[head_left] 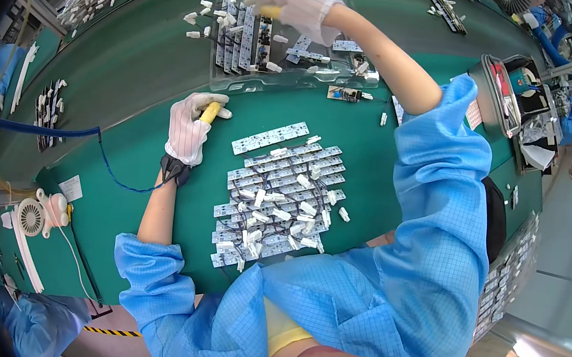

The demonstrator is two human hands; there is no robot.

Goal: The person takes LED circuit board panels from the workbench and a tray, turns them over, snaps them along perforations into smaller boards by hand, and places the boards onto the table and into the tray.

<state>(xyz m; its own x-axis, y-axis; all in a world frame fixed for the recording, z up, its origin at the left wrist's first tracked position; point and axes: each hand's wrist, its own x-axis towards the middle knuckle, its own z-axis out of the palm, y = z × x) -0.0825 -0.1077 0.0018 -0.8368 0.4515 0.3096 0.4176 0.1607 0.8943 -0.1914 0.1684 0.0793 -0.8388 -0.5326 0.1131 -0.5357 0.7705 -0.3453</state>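
Note:
My left hand, in a white glove with a yellow fingertip cover and a dark wrist strap, is over the green mat left of the boards. Its fingers are loosely bent and apart, with nothing visible in them. My right hand, gloved too, reaches over the clear plastic tray at the top, fingers apart above a row of upright-lying strip boards. A bare white strip board lies between my hands and a pile of overlapping strip boards with dark wires and white connectors.
A small circuit board lies below the tray. Further boards with connectors rest at the left. A small fan is at the lower left, a blue cord runs to my wrist, and a tool box stands at the right.

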